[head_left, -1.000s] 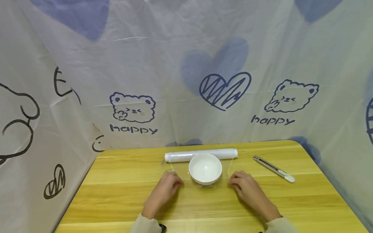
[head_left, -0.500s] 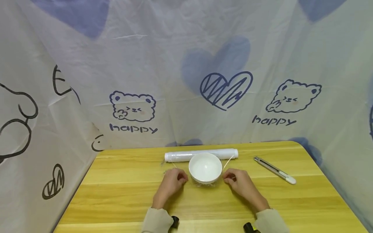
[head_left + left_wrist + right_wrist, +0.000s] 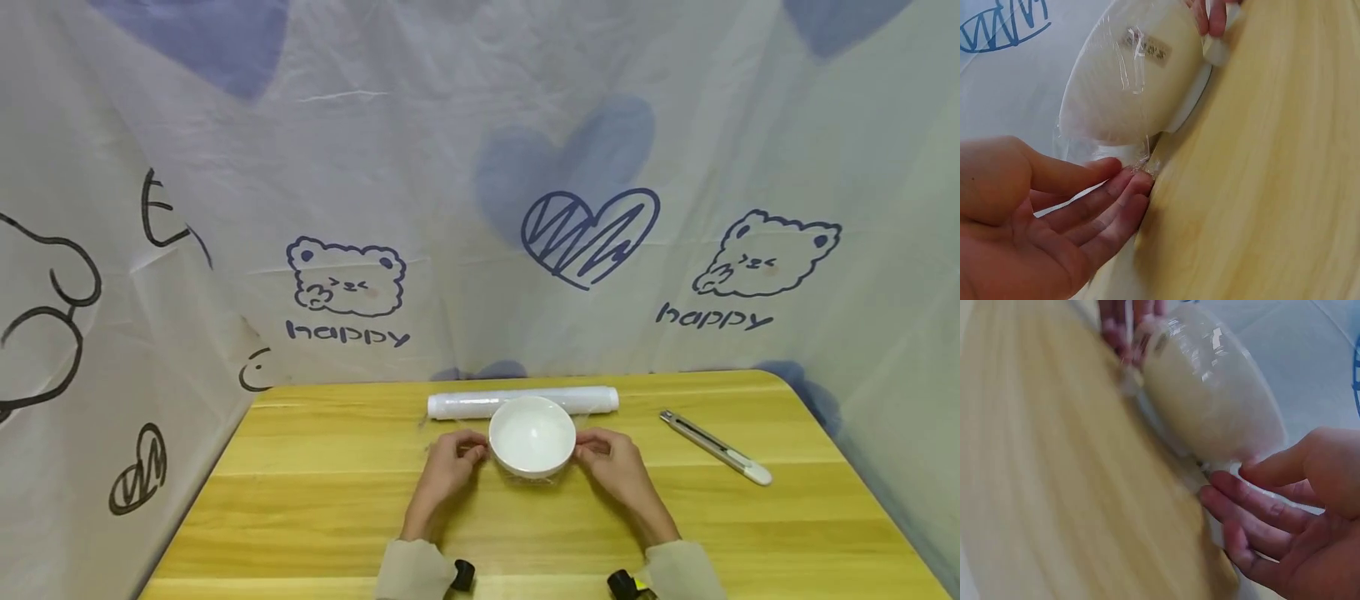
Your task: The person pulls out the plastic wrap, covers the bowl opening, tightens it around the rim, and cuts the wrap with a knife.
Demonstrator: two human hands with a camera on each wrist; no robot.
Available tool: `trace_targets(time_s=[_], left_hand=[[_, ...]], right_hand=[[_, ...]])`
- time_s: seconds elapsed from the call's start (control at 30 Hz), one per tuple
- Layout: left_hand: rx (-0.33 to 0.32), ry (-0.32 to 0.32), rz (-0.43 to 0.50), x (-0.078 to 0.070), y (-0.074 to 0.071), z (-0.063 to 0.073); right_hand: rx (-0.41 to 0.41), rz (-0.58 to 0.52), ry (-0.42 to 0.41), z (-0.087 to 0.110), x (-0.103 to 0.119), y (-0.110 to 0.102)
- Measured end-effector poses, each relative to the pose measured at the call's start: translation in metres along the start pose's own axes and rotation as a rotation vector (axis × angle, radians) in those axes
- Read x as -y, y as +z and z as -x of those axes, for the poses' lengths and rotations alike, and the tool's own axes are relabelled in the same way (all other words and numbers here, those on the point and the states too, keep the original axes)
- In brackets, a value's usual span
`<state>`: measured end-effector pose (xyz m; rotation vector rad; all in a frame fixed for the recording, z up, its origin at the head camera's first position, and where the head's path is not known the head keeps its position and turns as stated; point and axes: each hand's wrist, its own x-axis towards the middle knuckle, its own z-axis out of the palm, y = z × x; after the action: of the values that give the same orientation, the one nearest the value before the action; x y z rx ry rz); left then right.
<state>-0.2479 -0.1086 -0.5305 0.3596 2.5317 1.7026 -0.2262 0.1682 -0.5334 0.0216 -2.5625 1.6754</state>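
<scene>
A white bowl stands upright near the table's back, with clear plastic wrap stretched over its outer wall. My left hand is at the bowl's left side. Its thumb and fingers pinch the gathered wrap edge in the left wrist view. On the opposite side, my right hand pinches the wrap between thumb and fingers close to the bowl's rim; the right wrist view is somewhat blurred. Behind the bowl lies a white roll of plastic wrap, partly hidden by it.
A utility knife lies on the right part of the wooden table. A white printed cloth hangs behind the table and along both sides.
Both hands have moved inward, and slightly forward, from either side to the bowl's sides. The wrap edges they hold have come in with them. Bowl, roll and knife stay in place.
</scene>
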Motion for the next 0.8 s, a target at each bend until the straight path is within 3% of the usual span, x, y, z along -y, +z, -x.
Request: trace_targets(time_s=[0.2, 0.33, 0.5, 0.8], left_hand=[[0.016, -0.089, 0.378, 0.003, 0.01, 0.0], [0.019, -0.158, 0.539, 0.004, 0.014, -0.001], [0.023, -0.207, 0.631, 0.004, 0.015, -0.003], [-0.004, -0.282, 0.67, -0.001, 0.017, -0.001]], right_hand=[[-0.031, -0.261, 0.131, 0.001, 0.003, 0.009], [-0.051, -0.374, 0.187, 0.001, 0.005, 0.014], [-0.076, -0.451, 0.231, -0.001, 0.008, 0.017], [-0.048, -0.571, 0.328, -0.001, 0.008, 0.016]])
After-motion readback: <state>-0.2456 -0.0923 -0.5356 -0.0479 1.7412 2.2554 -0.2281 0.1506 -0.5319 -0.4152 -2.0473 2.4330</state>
